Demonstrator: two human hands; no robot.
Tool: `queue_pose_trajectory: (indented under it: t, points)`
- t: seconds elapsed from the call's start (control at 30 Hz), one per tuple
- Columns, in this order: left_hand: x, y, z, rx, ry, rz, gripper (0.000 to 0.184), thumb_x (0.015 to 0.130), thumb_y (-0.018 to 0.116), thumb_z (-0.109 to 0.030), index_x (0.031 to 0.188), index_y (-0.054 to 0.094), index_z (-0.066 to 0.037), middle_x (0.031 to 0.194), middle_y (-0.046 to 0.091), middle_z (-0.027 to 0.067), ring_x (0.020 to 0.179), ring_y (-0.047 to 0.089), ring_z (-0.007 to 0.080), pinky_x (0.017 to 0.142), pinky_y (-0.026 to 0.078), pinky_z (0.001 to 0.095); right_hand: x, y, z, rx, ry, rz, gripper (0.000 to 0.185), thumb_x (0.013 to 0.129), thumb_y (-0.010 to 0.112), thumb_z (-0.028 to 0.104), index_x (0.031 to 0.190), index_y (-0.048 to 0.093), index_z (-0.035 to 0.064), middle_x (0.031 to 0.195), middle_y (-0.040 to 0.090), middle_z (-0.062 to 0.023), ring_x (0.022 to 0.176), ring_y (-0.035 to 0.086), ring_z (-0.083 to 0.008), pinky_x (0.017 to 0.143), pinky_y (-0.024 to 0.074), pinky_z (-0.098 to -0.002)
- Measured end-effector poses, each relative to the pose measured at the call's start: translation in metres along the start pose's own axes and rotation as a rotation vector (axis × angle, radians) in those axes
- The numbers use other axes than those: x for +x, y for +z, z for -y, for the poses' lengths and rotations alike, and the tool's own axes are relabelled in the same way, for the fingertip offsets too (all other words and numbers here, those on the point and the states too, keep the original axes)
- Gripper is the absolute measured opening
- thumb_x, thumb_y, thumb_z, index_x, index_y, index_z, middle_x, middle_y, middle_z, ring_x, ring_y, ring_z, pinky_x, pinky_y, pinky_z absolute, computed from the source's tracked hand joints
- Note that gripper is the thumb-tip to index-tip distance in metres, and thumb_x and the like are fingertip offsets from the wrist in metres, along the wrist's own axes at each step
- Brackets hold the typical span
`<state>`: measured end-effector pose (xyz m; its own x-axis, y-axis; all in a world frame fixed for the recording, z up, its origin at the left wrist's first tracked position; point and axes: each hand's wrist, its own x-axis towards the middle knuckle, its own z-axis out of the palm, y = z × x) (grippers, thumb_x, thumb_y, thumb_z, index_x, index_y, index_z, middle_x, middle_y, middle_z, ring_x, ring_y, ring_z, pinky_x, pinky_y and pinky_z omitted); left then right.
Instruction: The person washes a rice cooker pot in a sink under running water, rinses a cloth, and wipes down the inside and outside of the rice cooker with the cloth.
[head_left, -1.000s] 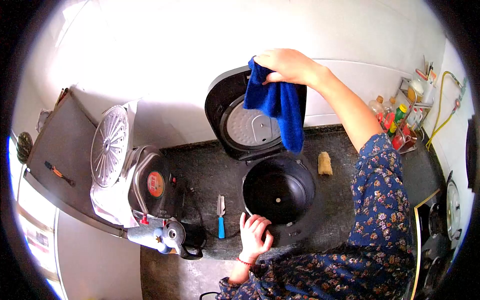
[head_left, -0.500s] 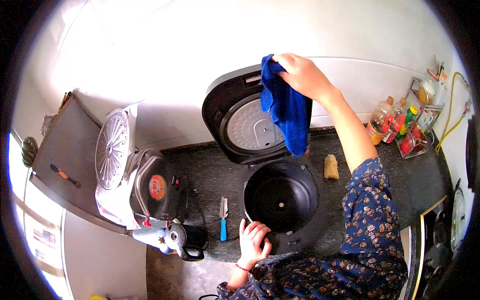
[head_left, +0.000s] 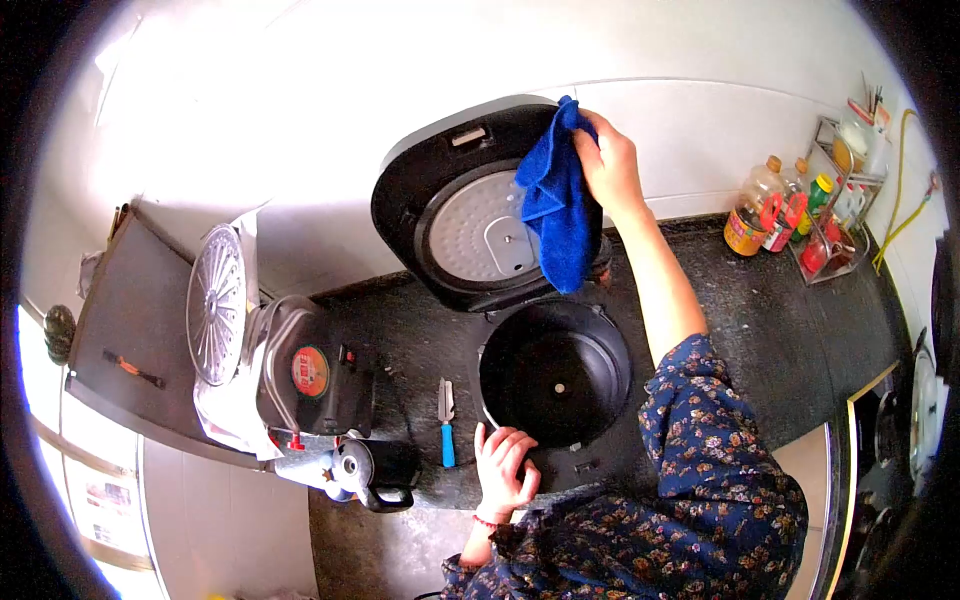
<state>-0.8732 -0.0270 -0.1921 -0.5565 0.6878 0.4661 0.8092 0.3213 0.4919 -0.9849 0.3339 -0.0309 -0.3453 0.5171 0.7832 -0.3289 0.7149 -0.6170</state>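
A black rice cooker (head_left: 622, 450) stands on the counter with its lid (head_left: 405, 190) raised. The round cooking well (head_left: 560, 340) is bare of a pot, with a small pale disc at the bottom. In my right hand (head_left: 610, 165) is a blue cloth (head_left: 560, 200), pinched at its top and hanging against the lid's right side, partly over the round metal inner plate (head_left: 470, 235). My left hand (head_left: 506, 468) rests at the well's front-left rim, fingers curled over it. Left of the cooker lies a peeler-like tool with a blue handle (head_left: 447, 443).
A dark appliance with a red round label (head_left: 310, 371) stands left, a perforated metal disc (head_left: 216, 305) leaning by it. Near the front edge is a dark kettle (head_left: 385, 470). Bottles (head_left: 752, 215) and a wire rack (head_left: 838, 240) occupy the back right corner.
My right forearm has swung left, covering the pale brownish piece on the counter. The cloth has moved slightly left with my right hand. My left hand stays at the rim; the view has shifted.
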Motion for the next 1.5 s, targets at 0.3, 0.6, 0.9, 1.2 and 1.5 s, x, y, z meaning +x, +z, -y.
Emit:
queue_pose_trajectory:
  t: [0.3,0.6,0.9,1.2,1.5]
  points:
    - [0.000,0.004,0.001,-0.004,0.022,-0.026,0.028,0.063,0.054,-0.015,0.088,0.063,-0.007,0.094,0.062,0.0071,0.102,0.054,0.0274,0.110,0.020,0.0532,-0.023,0.001,0.001,0.038,0.108,-0.084,0.027,0.094,0.053,0.014,0.115,0.059,-0.0019,0.096,0.068,-0.0206,0.091,0.066,-0.0227,0.080,0.0489,-0.0311]
    - [0.002,0.008,0.000,-0.002,0.047,-0.058,0.027,0.063,0.053,-0.017,0.086,0.063,-0.007,0.091,0.062,0.0081,0.100,0.054,0.0281,0.109,0.021,0.0530,-0.104,0.015,-0.055,-0.027,0.079,-0.074,0.015,0.088,0.053,0.008,0.102,0.056,0.0053,0.085,0.064,-0.0219,0.084,0.064,-0.0402,0.070,0.0506,-0.0434]
    - [0.004,0.014,-0.008,0.015,0.047,-0.066,0.030,0.063,0.053,-0.015,0.090,0.062,-0.007,0.093,0.061,0.0080,0.101,0.053,0.0285,0.109,0.021,0.0513,-0.168,0.023,-0.118,-0.166,0.204,0.251,0.015,0.085,0.057,0.020,0.084,0.058,0.0049,0.083,0.063,-0.0157,0.084,0.062,-0.0333,0.072,0.0482,-0.0413]
    - [0.001,0.013,-0.005,0.027,0.044,-0.073,0.028,0.064,0.054,-0.016,0.090,0.061,-0.007,0.093,0.060,0.0078,0.102,0.053,0.0286,0.109,0.021,0.0520,-0.144,-0.007,-0.042,-0.390,0.563,0.247,0.034,0.082,0.058,0.035,0.086,0.064,0.0021,0.086,0.065,-0.0243,0.089,0.064,-0.0391,0.072,0.0490,-0.0433]
    - [-0.001,0.014,-0.004,-0.004,0.040,-0.111,0.030,0.062,0.057,-0.017,0.090,0.063,-0.007,0.095,0.061,0.0065,0.103,0.053,0.0262,0.108,0.022,0.0526,0.006,0.003,0.068,0.038,-0.124,-0.178,0.017,0.082,0.063,0.011,0.093,0.055,0.0009,0.088,0.056,-0.0151,0.080,0.059,-0.0260,0.069,0.0491,-0.0387]
